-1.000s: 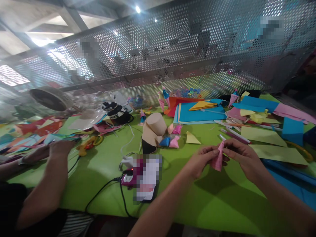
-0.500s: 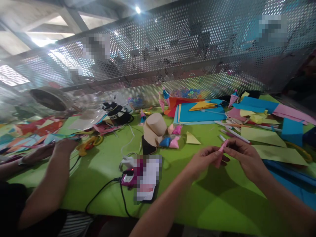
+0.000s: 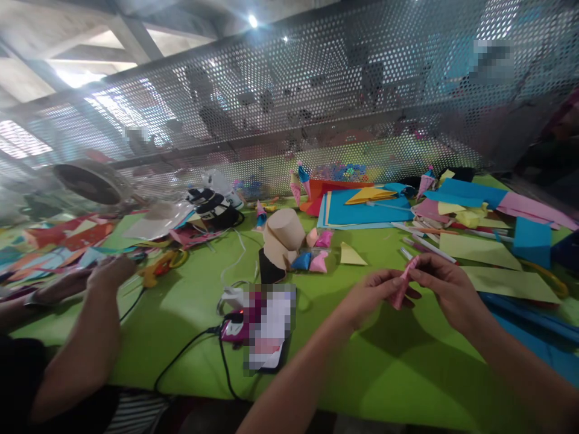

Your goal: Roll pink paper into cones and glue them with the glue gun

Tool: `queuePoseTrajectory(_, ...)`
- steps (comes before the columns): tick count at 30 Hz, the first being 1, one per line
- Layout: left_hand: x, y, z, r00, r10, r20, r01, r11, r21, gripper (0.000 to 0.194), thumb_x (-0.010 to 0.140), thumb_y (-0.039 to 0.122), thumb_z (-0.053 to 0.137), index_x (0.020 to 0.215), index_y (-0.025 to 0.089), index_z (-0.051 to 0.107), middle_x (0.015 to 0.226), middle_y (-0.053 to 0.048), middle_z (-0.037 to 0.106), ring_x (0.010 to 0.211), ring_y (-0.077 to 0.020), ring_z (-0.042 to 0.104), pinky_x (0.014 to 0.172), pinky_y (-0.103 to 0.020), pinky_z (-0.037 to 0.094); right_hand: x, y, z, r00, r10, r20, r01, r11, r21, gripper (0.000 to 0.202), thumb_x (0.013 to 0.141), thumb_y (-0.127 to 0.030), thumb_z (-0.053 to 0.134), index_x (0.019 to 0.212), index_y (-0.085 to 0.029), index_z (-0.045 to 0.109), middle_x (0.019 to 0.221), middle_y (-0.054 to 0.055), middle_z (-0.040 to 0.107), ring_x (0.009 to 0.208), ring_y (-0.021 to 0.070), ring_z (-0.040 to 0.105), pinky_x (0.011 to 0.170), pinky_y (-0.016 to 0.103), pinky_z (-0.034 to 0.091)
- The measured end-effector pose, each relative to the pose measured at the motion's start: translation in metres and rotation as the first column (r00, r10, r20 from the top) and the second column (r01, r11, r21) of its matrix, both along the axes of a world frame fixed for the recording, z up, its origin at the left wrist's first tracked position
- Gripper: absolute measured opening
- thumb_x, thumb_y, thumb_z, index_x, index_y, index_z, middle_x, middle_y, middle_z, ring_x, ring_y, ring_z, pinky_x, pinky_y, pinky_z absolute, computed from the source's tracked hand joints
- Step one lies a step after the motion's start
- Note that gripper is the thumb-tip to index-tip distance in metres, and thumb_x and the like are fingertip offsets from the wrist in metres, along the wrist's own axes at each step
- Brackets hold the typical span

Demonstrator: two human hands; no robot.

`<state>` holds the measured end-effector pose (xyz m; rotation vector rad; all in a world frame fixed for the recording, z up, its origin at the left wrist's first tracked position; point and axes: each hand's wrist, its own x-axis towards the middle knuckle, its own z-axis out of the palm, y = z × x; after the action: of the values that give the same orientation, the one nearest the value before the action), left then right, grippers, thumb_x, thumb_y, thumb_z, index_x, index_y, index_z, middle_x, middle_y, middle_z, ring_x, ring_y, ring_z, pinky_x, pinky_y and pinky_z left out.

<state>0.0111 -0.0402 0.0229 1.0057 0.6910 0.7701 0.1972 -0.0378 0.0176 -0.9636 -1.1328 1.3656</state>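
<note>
Both hands meet over the green table top (image 3: 190,313). Left hand (image 3: 368,295) is curled shut, w/ thumb & fingers pinching the small pink rolled paper piece (image 3: 402,288). Right hand (image 3: 446,289) is curled too, fingertips nipping the top end of that same pink piece. So the pink piece sits between the 2 hands, held up just above the table, tilted a bit.

Near the hands, further back, lies a yellow paper triangle (image 3: 351,255). Beside it are little folded paper shapes, blue & pink (image 3: 311,261), next to a tan cardboard cup lying tipped over (image 3: 283,236). A stack of blue paper sheets (image 3: 362,211) lies at the back. Big yellow-green paper sheets (image 3: 479,250) lie to the right.

On the left, another person's hand (image 3: 106,271) rests by orange-handled scissors (image 3: 165,262), well apart from the pink piece.
</note>
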Motion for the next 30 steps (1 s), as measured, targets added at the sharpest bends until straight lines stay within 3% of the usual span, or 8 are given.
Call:
queuePoseTrajectory(4,-0.0009,0.0001,0.0007,1.0,-0.021,-0.006,0.021,1.0,0.02,0.056,0.083,0.057,0.075,0.114,0.011,0.071,0.098,-0.015,0.076,0.082,-0.0187,0.07,0.081,-0.031,0.052,0.0,-0.0006,0.0007,1.0,-0.001,0.003,0.001,1.0,0.001,0.02,0.078,-0.041,0.086,0.084,-0.026,0.075,0.082,0.001,0.065,0.074,0.0154,0.057,0.061,0.027,0.048)
queuePoseTrajectory(14,0.0032,-0.0009,0.0019,0.999,0.054,-0.008,-0.054,0.998,-0.008,0.054,0.078,0.061,0.078,0.095,0.011,0.07,0.079,-0.008,0.07,0.071,-0.0149,0.063,0.073,-0.028,0.048,-0.0013,0.0017,0.0006,1.0,-0.016,0.022,0.016,1.0,-0.001,0.023,0.077,-0.044,0.085,0.084,-0.025,0.074,0.085,0.001,0.067,0.081,0.0161,0.058,0.071,0.028,0.048)
queuePoseTrajectory(20,0.004,0.0,0.0,0.995,0.078,-0.055,-0.069,0.986,0.151,0.049,0.087,0.058,0.07,0.1,0.011,0.069,0.064,0.002,0.053,0.069,-0.0136,0.058,0.076,-0.028,0.047,-0.001,0.0031,-0.0011,0.997,-0.048,0.068,0.047,0.999,0.017,0.023,0.076,-0.045,0.085,0.084,-0.025,0.074,0.085,0.001,0.066,0.081,0.0162,0.056,0.07,0.028,0.045)
queuePoseTrajectory(26,0.005,0.0009,-0.0066,0.986,0.109,-0.123,-0.075,0.965,0.251,0.049,0.092,0.057,0.064,0.11,0.011,0.066,0.079,-0.003,0.06,0.071,-0.0116,0.054,0.071,-0.026,0.044,0.0008,0.0032,-0.0012,0.995,-0.058,0.083,0.055,0.998,0.033,0.023,0.077,-0.044,0.084,0.084,-0.025,0.074,0.083,0.002,0.065,0.078,0.0179,0.053,0.068,0.03,0.043)
queuePoseTrajectory(30,0.0055,0.0007,-0.0043,0.984,0.108,-0.145,-0.07,0.968,0.242,0.051,0.092,0.058,0.064,0.112,0.011,0.067,0.083,-0.004,0.063,0.069,-0.0107,0.052,0.07,-0.026,0.043,0.0011,0.0028,-0.0009,0.994,-0.053,0.098,0.049,0.998,0.044,0.022,0.079,-0.043,0.082,0.085,-0.024,0.074,0.083,0.002,0.065,0.078,0.0177,0.052,0.067,0.029,0.042)
